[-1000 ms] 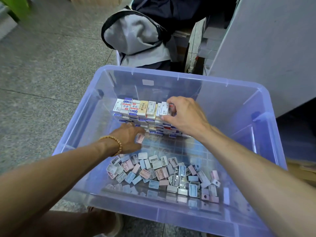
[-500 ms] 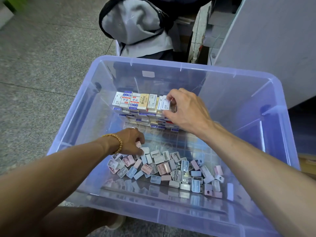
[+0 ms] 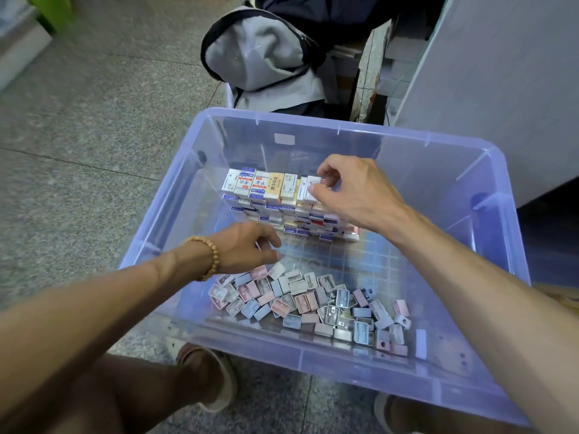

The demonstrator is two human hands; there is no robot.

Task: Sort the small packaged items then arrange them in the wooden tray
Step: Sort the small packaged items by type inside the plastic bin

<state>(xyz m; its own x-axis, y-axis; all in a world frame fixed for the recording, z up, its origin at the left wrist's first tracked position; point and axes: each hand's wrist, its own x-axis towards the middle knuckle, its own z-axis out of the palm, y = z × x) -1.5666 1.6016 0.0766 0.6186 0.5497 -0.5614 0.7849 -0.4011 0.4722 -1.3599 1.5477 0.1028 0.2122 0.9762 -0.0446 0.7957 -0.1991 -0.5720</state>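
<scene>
A clear bluish plastic bin (image 3: 313,124) stands on the floor. Against its far wall is a neat stack of small boxed erasers (image 3: 272,187). A loose pile of small pastel pieces (image 3: 313,303) in pink, blue and grey lies near the front wall. My right hand (image 3: 357,195) is at the right end of the stack's top row and pinches a white eraser box (image 3: 311,184) between thumb and fingers. My left hand (image 3: 244,245), with a bead bracelet on its wrist, hovers over the pile's left end with curled fingers. Whether it holds a piece is hidden. No wooden tray is in view.
A grey and black backpack (image 3: 257,57) leans behind the bin. A white cabinet side (image 3: 501,73) rises at the right. My knees and sandalled foot (image 3: 219,380) press close to the bin's front. Speckled stone floor (image 3: 78,151) spreads to the left.
My right hand has shifted its pinch on the box at the stack's right end. My left hand has lifted slightly off the pile toward the stack.
</scene>
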